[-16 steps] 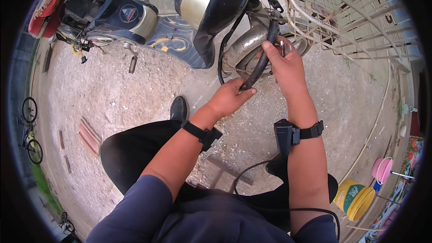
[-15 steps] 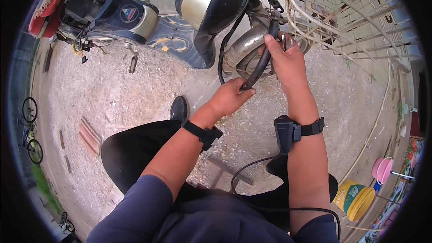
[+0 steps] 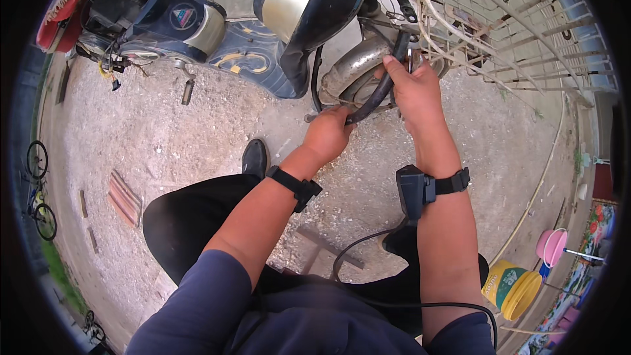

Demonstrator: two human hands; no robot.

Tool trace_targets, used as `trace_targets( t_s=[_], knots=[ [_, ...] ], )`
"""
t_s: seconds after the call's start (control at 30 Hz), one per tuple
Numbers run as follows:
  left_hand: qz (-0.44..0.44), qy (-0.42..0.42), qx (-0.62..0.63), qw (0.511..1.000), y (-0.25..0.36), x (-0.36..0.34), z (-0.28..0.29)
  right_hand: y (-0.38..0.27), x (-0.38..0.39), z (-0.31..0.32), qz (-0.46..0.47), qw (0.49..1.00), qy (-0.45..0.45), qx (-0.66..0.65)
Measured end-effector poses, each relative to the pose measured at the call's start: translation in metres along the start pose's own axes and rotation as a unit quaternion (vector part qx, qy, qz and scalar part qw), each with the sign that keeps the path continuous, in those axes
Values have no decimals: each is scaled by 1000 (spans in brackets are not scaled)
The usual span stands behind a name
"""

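Note:
A dark curved tube (image 3: 376, 100) runs between my hands beside the wheel end of a blue and silver electric scooter (image 3: 315, 10). My left hand (image 3: 328, 133) is closed round its lower end, with the fingertips hidden beneath. Higher up, my right hand (image 3: 419, 95) grips the tube, thumb laid along its side. A small shiny metal piece shows by the right fingers; I cannot tell whether it is held. Behind the tube is a worn silver curved mudguard (image 3: 351, 66), and a black cable (image 3: 316, 79) hangs left of it.
A rusty white wire cage (image 3: 499, 33) fills the upper right. Scooter footboard (image 3: 253, 59) and loose wiring (image 3: 112, 72) lie upper left. On the gravel ground are reddish tile pieces (image 3: 125, 198) and a metal bar (image 3: 328, 246). A yellow bucket (image 3: 519, 296) and pink bucket (image 3: 551, 244) stand lower right.
My left hand has shifted up and left with the tube's lower end, its fingers turned further over it. My right hand has moved slightly left, still gripping the tube.

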State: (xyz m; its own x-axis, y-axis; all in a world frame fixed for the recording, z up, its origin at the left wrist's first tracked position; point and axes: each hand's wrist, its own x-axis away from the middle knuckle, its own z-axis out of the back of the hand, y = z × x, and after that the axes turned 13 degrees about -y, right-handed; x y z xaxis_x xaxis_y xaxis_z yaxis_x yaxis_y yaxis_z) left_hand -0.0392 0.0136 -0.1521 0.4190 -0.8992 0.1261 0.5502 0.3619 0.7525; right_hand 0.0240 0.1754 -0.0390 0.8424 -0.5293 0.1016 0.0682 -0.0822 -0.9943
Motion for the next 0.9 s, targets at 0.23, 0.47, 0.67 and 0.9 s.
trace_targets(
  t_s=[0.23,0.47,0.67,0.9],
  knots=[
    [12,43,-7,999,-19,12,-19,19,26,-7,-4,999,-40,-25],
    [51,55,26,997,-14,19,-19,16,32,-14,1,999,-37,-17],
    [75,83,45,993,-5,25,-9,10,23,-33,64,993,-32,-97],
    [122,75,78,987,1,32,2,-17,13,-48,3,998,-27,-63]
  ],
)
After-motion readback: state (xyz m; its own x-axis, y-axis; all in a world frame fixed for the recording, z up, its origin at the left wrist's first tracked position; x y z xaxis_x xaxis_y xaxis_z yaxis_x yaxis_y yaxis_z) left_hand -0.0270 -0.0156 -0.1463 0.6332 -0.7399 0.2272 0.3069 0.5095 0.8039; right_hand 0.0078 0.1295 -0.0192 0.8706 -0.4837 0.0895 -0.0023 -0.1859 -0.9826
